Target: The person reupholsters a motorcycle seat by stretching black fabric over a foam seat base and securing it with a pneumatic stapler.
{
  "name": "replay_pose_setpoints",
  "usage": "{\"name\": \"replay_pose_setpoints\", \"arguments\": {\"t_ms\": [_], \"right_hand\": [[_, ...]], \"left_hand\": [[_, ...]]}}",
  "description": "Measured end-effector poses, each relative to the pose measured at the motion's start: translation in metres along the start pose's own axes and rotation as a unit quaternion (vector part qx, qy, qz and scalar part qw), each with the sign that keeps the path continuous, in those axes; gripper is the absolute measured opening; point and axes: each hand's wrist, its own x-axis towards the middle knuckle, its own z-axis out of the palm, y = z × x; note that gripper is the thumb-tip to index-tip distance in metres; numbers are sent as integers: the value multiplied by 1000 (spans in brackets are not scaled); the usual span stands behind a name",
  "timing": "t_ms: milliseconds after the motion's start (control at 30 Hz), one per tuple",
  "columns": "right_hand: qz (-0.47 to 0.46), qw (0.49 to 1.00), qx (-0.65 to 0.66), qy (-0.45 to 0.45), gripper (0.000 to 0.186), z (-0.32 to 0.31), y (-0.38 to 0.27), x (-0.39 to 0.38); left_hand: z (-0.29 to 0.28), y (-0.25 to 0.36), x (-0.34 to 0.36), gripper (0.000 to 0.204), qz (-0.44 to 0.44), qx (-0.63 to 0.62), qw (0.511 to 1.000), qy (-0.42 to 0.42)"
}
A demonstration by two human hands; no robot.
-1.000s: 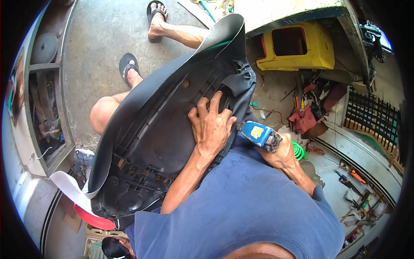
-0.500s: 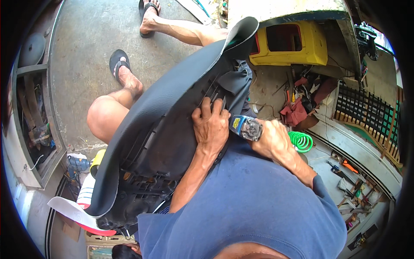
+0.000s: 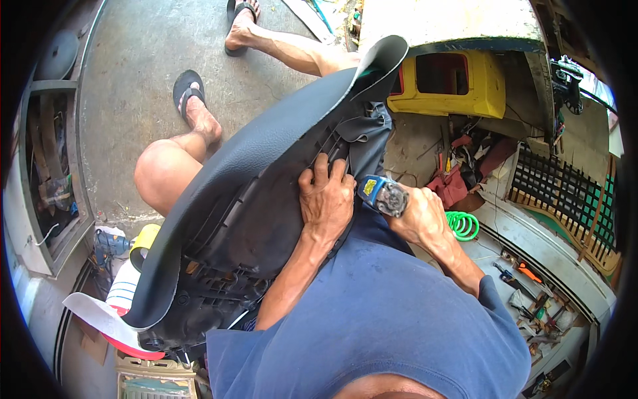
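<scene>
Across my lap lies a motorcycle seat (image 3: 252,236), underside up, its black plastic base showing. A black textured seat cover (image 3: 259,146) wraps it, with a loose pale-edged rim standing up along the far side. My left hand (image 3: 327,203) presses on the seat's near edge, fingers bent over the cover there; the fingertips are partly hidden. In my right hand (image 3: 423,214) is a blue staple gun (image 3: 384,195) with a round dark end, its nose close beside my left hand at the seat's edge. A green coiled air hose (image 3: 462,226) shows behind my right hand.
A yellow plastic shell (image 3: 458,83) sits under a bench at upper right. Hand tools (image 3: 535,286) lie scattered at the right. A blue drill (image 3: 111,245) and a yellow tape roll (image 3: 144,241) stand left of the seat. A black webbed frame (image 3: 565,179) leans at right.
The view has shifted slightly. My hands, the staple gun and the seat keep nearly the same places relative to each other.
</scene>
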Motion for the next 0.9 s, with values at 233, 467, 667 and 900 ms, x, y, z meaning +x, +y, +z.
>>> {"name": "replay_pose_setpoints", "arguments": {"t_ms": [233,467,667,900], "right_hand": [[-53,997,45,22,21,-10,13,6],[-53,998,30,22,23,-13,14,18],[-30,1000,3,-4,25,-14,12,28],[-94,985,123,76,22,-27,63,31]], "left_hand": [[-5,-1,3,14,-4,6,1000,13],[0,-2,-1,13,-4,11,1000,4],[-1,-2,3,13,-11,13,1000,-9],[-2,22,50,21,-79,-15,995,62]]}}
